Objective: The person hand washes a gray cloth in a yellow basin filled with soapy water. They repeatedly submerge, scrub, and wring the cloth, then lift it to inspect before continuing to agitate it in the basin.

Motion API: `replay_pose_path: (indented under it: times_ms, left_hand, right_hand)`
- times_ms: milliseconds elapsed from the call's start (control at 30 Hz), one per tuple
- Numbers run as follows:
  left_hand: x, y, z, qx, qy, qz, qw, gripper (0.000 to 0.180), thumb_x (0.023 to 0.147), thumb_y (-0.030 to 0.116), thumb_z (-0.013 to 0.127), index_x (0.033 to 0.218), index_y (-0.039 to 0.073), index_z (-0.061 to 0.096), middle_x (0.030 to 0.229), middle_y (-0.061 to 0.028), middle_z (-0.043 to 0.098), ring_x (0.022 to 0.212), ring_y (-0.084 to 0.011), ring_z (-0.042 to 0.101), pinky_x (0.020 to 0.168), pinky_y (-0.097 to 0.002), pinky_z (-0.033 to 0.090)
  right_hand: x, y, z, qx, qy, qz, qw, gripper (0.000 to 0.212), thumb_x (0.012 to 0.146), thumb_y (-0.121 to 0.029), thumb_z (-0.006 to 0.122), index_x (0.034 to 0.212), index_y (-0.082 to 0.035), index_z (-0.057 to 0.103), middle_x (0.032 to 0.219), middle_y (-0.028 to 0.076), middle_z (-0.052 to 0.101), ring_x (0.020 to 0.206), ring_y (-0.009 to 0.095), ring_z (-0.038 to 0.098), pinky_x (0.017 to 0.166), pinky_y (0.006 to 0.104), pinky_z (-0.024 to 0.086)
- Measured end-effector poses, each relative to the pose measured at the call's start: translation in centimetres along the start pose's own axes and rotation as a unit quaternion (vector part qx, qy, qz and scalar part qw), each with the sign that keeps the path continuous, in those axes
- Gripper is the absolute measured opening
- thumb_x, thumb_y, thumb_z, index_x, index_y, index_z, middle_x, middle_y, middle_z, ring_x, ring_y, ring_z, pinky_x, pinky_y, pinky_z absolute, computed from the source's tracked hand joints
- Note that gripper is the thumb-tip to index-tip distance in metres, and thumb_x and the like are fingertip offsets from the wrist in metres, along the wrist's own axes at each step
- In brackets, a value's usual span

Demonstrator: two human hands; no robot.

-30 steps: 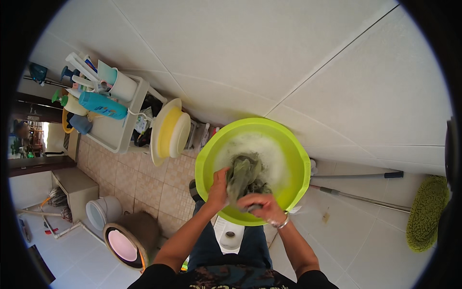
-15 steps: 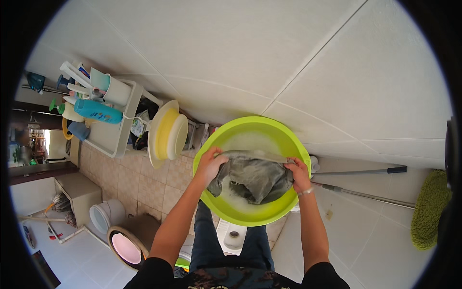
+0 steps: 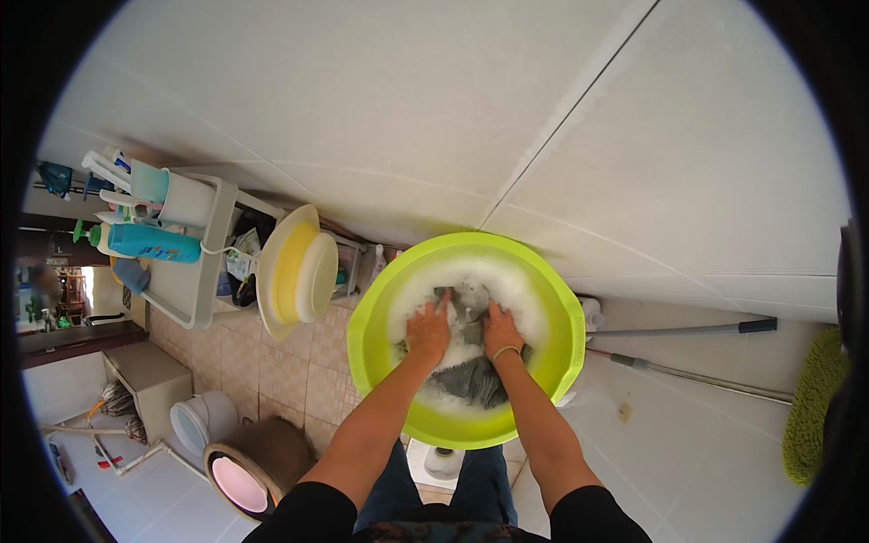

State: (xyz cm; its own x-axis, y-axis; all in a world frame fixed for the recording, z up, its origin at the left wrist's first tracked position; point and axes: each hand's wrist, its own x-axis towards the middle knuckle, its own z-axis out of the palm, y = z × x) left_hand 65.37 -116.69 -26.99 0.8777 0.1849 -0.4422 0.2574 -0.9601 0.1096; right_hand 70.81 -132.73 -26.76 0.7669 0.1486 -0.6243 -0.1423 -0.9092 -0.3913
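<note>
A lime-green basin [image 3: 369, 330] holds white suds [image 3: 471, 268] and a wet grey garment [image 3: 471, 382] whose kind I cannot tell. The garment lies spread and crumpled, partly covered by foam. My left hand [image 3: 427, 337] presses down into the basin, its fingers stretched toward the far rim and touching the cloth. Close to its right, my right hand [image 3: 501, 331] also pushes into the foam on the garment, fingers extended. A thin band circles my right wrist. Foam hides some of the fingertips.
A grey shelf rack [image 3: 210, 262] with bottles stands at left, and a yellow-and-white basin [image 3: 288, 271] leans against it. A white bucket [image 3: 217, 418] and a brown tub [image 3: 290, 452] sit lower left. Mop poles [image 3: 688, 380] and a green mop head [image 3: 810, 407] lie at right.
The garment was stretched up between both hands by its edge; now it lies down in the suds. Both hands have come together and pressed down into the basin, letting go of that edge.
</note>
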Motion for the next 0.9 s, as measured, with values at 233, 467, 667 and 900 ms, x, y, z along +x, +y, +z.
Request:
replay_pose_path:
  times_ms: [233,467,667,900]
  left_hand:
    - [2.1,-0.2,-1.0,-0.401,0.044,-0.008,0.915,0.014,0.088,0.017,0.058,0.094,0.01,0.068,0.084,-0.0062,0.067,0.084,-0.0233,0.065,0.073,-0.0401,0.049]
    - [1.8,2.7,-2.0,-0.933,-0.114,-0.066,0.334,0.027,0.097,0.028,0.054,0.113,0.01,0.064,0.093,-0.0045,0.066,0.084,-0.0176,0.063,0.076,-0.0315,0.051]
    - [0.1,4.5,-0.3,-0.926,-0.086,-0.07,0.36,0.033,0.098,0.032,0.05,0.115,0.006,0.063,0.099,-0.0085,0.066,0.085,-0.0169,0.063,0.073,-0.0304,0.052]
    - [-1.7,4.2,-2.3,-0.736,0.095,0.068,0.667,0.024,0.094,0.031,0.056,0.104,0.01,0.061,0.083,-0.001,0.061,0.077,-0.0134,0.059,0.068,-0.0276,0.05]
  right_hand:
    - [4.2,-1.1,1.8,-0.344,-0.071,-0.112,0.929,0.04,0.089,-0.018,0.051,0.127,-0.005,0.056,0.124,0.018,0.06,0.116,0.031,0.056,0.105,0.0427,0.038]
    - [-10.1,-9.4,-1.3,0.352,0.183,-0.217,0.892,0.033,0.084,-0.021,0.071,0.113,-0.009,0.06,0.096,0.017,0.065,0.082,0.032,0.066,0.074,0.0362,0.053]
    - [-4.8,-6.6,-3.0,0.149,0.255,-0.213,0.931,0.02,0.084,-0.032,0.069,0.091,-0.015,0.063,0.074,0.011,0.064,0.066,0.034,0.063,0.057,0.0435,0.05]
    - [-10.7,-10.1,-3.2,0.224,0.267,-0.218,0.912,0.021,0.086,-0.03,0.066,0.078,-0.012,0.059,0.069,0.01,0.062,0.062,0.033,0.062,0.054,0.0425,0.047]
